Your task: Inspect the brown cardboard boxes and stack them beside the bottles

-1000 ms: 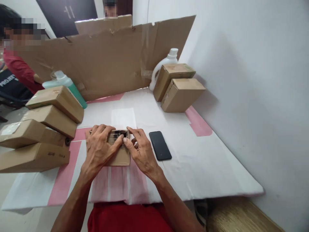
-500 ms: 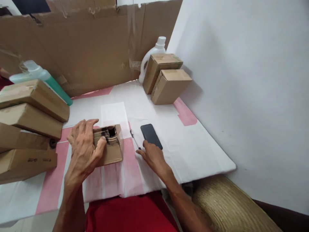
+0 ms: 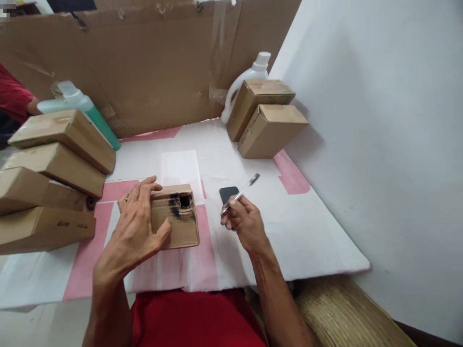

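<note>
A small cardboard box (image 3: 183, 231) lies on the table, with a square hole and black smudges near its far right corner. My left hand (image 3: 141, 219) grips its left part, the thumb lying on the top face and the fingers at the far left side. Raised just right of the box, my right hand (image 3: 246, 221) is closed around a pen (image 3: 244, 191), which slants up to the right. Behind that hand lies a dark phone (image 3: 227, 193), partly covered by it.
Several cardboard boxes (image 3: 72, 154) stand at the left beside a bottle of green liquid (image 3: 97, 123). Two boxes (image 3: 277, 132) and a white jug (image 3: 249, 74) stand at the back right. A cardboard panel (image 3: 144, 67) closes off the back. Another person's red sleeve (image 3: 14, 94) shows far left.
My right hand has picked the pen up off the table and lifted it, turning it in the fingers. My left hand stays on the box. The view has shifted slightly left.
</note>
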A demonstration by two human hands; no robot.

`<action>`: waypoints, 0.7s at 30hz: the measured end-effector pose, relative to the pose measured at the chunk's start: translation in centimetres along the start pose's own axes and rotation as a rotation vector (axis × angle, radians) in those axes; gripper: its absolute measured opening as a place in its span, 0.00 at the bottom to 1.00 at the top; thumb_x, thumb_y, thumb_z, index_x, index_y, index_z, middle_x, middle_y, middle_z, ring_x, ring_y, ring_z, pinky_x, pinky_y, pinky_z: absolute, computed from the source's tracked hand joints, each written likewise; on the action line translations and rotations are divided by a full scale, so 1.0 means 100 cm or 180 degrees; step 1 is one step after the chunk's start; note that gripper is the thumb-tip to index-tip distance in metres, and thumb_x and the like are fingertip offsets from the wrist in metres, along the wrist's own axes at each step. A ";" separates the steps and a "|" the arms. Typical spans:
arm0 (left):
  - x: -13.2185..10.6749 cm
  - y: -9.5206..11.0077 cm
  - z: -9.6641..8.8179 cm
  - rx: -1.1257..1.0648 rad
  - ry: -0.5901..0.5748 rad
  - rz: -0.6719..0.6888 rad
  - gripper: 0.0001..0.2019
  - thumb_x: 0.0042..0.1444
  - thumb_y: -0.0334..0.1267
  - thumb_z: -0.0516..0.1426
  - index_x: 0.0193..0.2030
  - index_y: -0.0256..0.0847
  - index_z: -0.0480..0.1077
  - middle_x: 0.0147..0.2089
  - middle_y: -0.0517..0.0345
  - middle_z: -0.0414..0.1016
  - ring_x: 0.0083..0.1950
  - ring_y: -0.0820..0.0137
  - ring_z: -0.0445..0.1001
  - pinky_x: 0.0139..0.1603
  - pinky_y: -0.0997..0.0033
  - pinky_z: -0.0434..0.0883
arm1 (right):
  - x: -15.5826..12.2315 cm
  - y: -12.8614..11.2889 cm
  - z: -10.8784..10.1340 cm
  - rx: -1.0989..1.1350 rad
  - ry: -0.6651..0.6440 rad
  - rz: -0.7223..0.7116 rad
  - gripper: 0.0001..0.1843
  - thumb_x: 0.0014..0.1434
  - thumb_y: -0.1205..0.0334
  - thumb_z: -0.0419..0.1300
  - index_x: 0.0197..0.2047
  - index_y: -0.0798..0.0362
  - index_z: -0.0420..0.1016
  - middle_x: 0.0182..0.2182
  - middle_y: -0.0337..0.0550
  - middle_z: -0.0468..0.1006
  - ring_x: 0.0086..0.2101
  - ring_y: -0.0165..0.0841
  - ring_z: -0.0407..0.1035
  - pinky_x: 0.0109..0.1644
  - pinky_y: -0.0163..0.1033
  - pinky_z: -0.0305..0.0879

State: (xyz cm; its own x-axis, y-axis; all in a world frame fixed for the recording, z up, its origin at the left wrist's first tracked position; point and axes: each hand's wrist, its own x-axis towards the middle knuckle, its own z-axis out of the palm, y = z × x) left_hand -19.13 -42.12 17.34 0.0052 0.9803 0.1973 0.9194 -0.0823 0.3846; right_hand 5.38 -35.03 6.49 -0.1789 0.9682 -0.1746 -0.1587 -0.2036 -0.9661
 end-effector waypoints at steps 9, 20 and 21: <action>-0.003 -0.004 0.003 -0.0124 0.0007 0.0005 0.20 0.62 0.42 0.58 0.60 0.44 0.63 0.66 0.46 0.69 0.67 0.52 0.68 0.69 0.44 0.63 | -0.017 -0.043 0.072 0.0523 -0.0157 -0.1475 0.04 0.65 0.64 0.67 0.43 0.48 0.77 0.41 0.38 0.84 0.34 0.30 0.79 0.39 0.37 0.75; -0.005 -0.001 0.006 -0.0111 0.0095 -0.0021 0.20 0.62 0.39 0.58 0.60 0.41 0.63 0.66 0.43 0.71 0.67 0.51 0.69 0.67 0.45 0.62 | -0.012 -0.042 0.081 -0.0798 -0.0190 -0.2166 0.06 0.65 0.69 0.66 0.43 0.47 0.79 0.41 0.39 0.78 0.45 0.33 0.74 0.51 0.41 0.70; -0.005 -0.001 0.007 -0.0106 0.0101 -0.0024 0.21 0.62 0.39 0.58 0.60 0.41 0.63 0.65 0.43 0.71 0.66 0.51 0.69 0.67 0.44 0.62 | -0.012 -0.043 0.081 -0.0902 -0.0204 -0.2206 0.07 0.65 0.69 0.66 0.43 0.47 0.79 0.41 0.39 0.78 0.45 0.33 0.74 0.51 0.42 0.70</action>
State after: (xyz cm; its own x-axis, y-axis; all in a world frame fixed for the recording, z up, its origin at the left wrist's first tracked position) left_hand -18.99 -42.50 16.57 -0.0146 0.9748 0.2226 0.9057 -0.0814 0.4159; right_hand -1.59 -36.48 12.34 -0.1865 0.8490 0.4944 -0.0012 0.5030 -0.8643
